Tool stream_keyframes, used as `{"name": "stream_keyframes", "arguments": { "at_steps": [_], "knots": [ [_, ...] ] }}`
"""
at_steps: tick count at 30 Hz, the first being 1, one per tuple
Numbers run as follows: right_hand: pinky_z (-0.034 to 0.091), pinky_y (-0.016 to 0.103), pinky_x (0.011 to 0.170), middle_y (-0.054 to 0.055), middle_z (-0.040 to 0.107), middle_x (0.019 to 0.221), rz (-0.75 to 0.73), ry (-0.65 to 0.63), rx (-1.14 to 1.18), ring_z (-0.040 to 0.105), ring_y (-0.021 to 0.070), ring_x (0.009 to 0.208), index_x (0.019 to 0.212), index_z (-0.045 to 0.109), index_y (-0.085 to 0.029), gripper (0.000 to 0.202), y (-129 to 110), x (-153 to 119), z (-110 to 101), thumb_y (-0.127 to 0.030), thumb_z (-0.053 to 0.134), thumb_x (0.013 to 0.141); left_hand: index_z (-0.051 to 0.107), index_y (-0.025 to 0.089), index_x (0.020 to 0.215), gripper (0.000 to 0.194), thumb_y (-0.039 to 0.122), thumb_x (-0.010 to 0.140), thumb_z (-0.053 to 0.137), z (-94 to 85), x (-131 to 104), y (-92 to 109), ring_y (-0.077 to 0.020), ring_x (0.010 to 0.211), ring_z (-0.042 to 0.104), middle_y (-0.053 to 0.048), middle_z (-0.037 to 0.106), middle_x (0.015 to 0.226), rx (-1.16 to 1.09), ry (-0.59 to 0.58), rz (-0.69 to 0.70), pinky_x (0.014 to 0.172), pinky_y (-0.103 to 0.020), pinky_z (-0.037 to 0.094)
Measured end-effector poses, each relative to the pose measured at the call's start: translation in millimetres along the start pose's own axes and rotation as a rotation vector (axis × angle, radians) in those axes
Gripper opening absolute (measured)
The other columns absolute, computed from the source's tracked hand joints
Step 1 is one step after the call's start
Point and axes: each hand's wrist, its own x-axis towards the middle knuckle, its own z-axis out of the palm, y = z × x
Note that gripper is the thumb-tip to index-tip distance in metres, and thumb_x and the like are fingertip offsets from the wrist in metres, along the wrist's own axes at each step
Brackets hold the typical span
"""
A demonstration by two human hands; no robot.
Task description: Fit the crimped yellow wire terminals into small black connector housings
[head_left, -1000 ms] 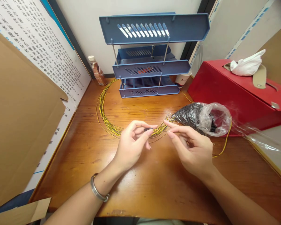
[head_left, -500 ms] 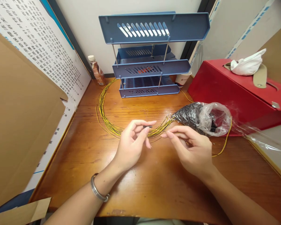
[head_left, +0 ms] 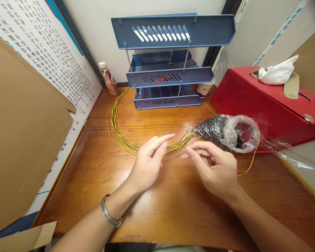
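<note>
Above the front of the wire coil, my right hand [head_left: 217,166] pinches a thin yellow wire between thumb and fingertips, its tip facing left. To its left is my left hand [head_left: 149,159], thumb against the bent fingers and index finger stretched out to the right. Whatever lies inside its grasp is hidden. Behind both hands lies the looped bundle of yellow-and-black wire [head_left: 117,131] on the wooden table. Its right end meets a clear plastic bag [head_left: 212,129] filled with small black pieces, lying on its side with its mouth to the right.
A blue three-tier tray rack [head_left: 170,77] stands at the back, a drink bottle [head_left: 110,80] left of it and a paper cup [head_left: 204,89] right. The red box [head_left: 265,105] with tissue borders the right side. A cardboard sheet [head_left: 26,133] leans on the left.
The small black piece seen between my left fingers is now out of sight. Those fingers have drawn closer together and the index finger has straightened. My right hand has barely moved.
</note>
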Motion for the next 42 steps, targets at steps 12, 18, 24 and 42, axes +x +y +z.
{"name": "stream_keyframes", "arguments": {
  "at_steps": [12, 18, 24, 42],
  "knots": [
    [0.025, 0.020, 0.036, -0.005, 0.074, 0.069, -0.026, 0.016, -0.007, 0.030, 0.0022, 0.034, 0.094, 0.065, -0.021, 0.005, -0.7, -1.2, -2.3, -0.016, 0.066, 0.093, 0.062, 0.015, 0.100, 0.014, 0.028, 0.096, 0.064, 5.4, 4.0, 3.9, -0.0068, 0.056, 0.058, -0.001, 0.069, 0.081, -0.252, 0.011, -0.079, 0.055, -0.019, 0.052],
    [0.030, 0.018, 0.037, -0.004, 0.074, 0.069, -0.052, 0.020, 0.002, 0.051, 0.0034, 0.037, 0.096, 0.065, -0.021, 0.007, -0.3, -0.1, -0.4, -0.014, 0.066, 0.093, 0.065, 0.014, 0.115, 0.022, 0.029, 0.101, 0.056, 3.8, 4.0, 3.4, -0.0067, 0.058, 0.063, -0.007, 0.076, 0.101, -0.215, -0.011, -0.078, 0.064, -0.021, 0.054],
    [0.034, 0.016, 0.038, -0.004, 0.074, 0.070, -0.073, 0.009, -0.004, 0.061, 0.0048, 0.043, 0.097, 0.064, -0.020, 0.008, -1.4, 0.1, 0.3, -0.013, 0.065, 0.093, 0.071, 0.017, 0.112, 0.023, 0.031, 0.102, 0.056, 2.7, 3.5, 3.0, -0.0057, 0.060, 0.063, -0.004, 0.075, 0.099, -0.181, -0.025, -0.050, 0.067, -0.021, 0.053],
    [0.027, 0.020, 0.035, -0.007, 0.073, 0.067, -0.128, -0.008, -0.063, 0.034, 0.0021, 0.032, 0.098, 0.063, -0.021, 0.010, 3.8, -1.6, 1.3, -0.013, 0.066, 0.093, 0.063, 0.013, 0.097, 0.021, 0.031, 0.090, 0.072, 6.5, 6.9, 3.6, -0.0052, 0.048, 0.053, -0.006, 0.075, 0.091, -0.337, 0.061, -0.144, 0.048, -0.020, 0.052]
  ]
}}
